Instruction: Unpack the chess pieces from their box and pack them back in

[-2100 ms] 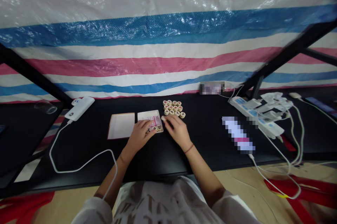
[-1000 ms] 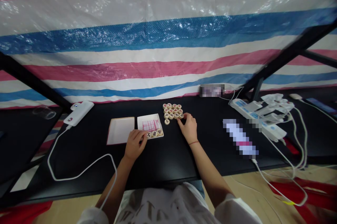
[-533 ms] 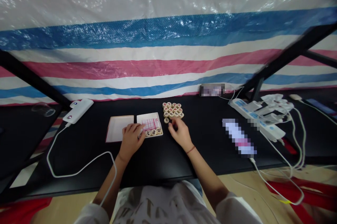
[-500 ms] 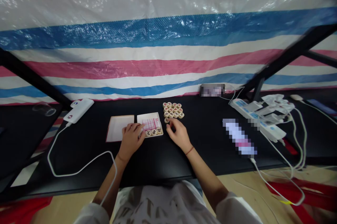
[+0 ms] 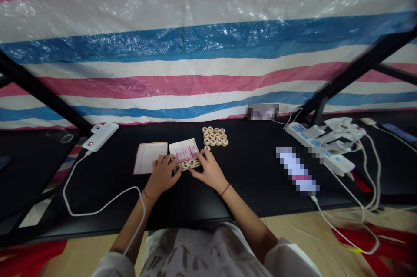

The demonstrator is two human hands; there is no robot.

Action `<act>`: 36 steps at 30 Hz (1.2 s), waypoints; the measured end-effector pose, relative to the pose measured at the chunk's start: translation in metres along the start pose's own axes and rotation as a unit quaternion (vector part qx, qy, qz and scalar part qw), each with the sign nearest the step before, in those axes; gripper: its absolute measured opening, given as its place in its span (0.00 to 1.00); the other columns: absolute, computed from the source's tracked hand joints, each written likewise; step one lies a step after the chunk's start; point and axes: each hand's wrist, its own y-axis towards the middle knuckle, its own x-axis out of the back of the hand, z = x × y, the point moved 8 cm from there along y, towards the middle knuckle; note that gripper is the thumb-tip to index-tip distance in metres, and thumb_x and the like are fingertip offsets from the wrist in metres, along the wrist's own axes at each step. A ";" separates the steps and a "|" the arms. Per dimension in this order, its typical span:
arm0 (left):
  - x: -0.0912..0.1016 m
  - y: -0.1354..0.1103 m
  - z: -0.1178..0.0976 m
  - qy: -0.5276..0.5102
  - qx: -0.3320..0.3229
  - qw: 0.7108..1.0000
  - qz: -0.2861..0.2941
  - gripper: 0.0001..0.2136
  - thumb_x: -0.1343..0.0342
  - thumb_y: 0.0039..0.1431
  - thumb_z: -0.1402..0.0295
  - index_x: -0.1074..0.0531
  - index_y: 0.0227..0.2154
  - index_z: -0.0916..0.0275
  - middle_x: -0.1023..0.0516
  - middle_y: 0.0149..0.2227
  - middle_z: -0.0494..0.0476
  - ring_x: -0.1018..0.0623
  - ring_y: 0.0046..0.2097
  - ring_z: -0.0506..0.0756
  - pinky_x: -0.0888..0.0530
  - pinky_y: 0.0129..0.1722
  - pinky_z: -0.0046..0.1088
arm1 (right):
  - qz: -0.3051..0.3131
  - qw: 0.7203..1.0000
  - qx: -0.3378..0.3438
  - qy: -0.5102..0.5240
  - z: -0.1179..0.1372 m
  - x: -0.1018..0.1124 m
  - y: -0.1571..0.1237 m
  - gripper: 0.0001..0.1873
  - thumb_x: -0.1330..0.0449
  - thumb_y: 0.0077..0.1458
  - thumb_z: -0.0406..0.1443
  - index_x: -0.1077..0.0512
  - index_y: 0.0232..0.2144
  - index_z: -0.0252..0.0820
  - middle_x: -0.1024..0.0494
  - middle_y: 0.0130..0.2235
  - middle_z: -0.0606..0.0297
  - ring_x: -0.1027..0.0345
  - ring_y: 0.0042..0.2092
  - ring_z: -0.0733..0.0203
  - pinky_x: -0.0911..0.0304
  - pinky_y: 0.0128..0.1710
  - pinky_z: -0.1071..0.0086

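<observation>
At a black table (image 5: 202,199), working with both hands over a shallow white box (image 5: 179,143): at the near left corner, the left hand (image 5: 162,175), at the near right corner, the right hand (image 5: 211,168), thumb and fingers apart on each, though impossible to tell whether gripping box or disc. Inside, along the near wall, a row of character-marked discs (image 5: 185,164), with a pink-gridded packet (image 5: 185,154) just behind. To the right, ranked on the tabletop, a block of discs (image 5: 212,136), plus a single disc (image 5: 207,148) just beyond the right fingertips. Apparently midway through handling the boxed row, a step likely calling next for a steady left hold and a fine right-hand pinch, without nudging neighbours. Beside the box, a shallow lid or tray (image 5: 148,155); farther left, a white device (image 5: 106,134) on a looping cable (image 5: 97,213). At right, a crowded power strip (image 5: 339,159) and a pixelated device (image 5: 296,168). Behind, striped plastic sheeting (image 5: 195,81); below, pale floor (image 5: 302,246) and red fabric (image 5: 32,253).
</observation>
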 end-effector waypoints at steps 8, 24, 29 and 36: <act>0.010 0.007 0.000 -0.131 0.052 0.990 -0.022 0.04 0.47 0.62 0.65 0.28 0.36 0.56 0.20 0.37 0.53 0.26 0.43 0.58 0.34 0.45 0.39 | -0.049 0.997 0.049 0.029 0.024 0.015 -0.001 0.18 0.37 0.54 0.38 0.29 0.47 0.42 0.28 0.47 0.55 0.34 0.48 0.50 0.35 0.47 0.58; -0.012 0.013 -0.024 -0.063 -0.024 0.997 -0.035 0.15 0.44 0.60 0.61 0.30 0.49 0.57 0.23 0.46 0.58 0.25 0.48 0.59 0.32 0.48 0.37 | -0.167 0.976 -0.138 0.006 -0.070 0.025 0.004 0.14 0.45 0.57 0.38 0.27 0.44 0.40 0.23 0.39 0.56 0.30 0.38 0.54 0.33 0.42 0.59; -0.016 0.012 -0.022 -0.025 -0.021 0.999 -0.033 0.18 0.42 0.59 0.60 0.31 0.52 0.55 0.24 0.48 0.58 0.27 0.48 0.60 0.36 0.48 0.39 | -0.150 0.980 -0.124 -0.033 -0.062 0.021 0.006 0.11 0.46 0.59 0.38 0.28 0.41 0.40 0.23 0.38 0.57 0.32 0.40 0.52 0.34 0.42 0.58; -0.011 0.009 -0.017 -0.013 -0.024 0.999 -0.027 0.11 0.41 0.59 0.59 0.27 0.43 0.55 0.23 0.43 0.56 0.29 0.47 0.61 0.38 0.46 0.41 | -0.086 0.996 0.009 0.028 -0.013 0.022 0.003 0.16 0.44 0.57 0.35 0.31 0.48 0.43 0.28 0.47 0.55 0.33 0.50 0.52 0.35 0.51 0.57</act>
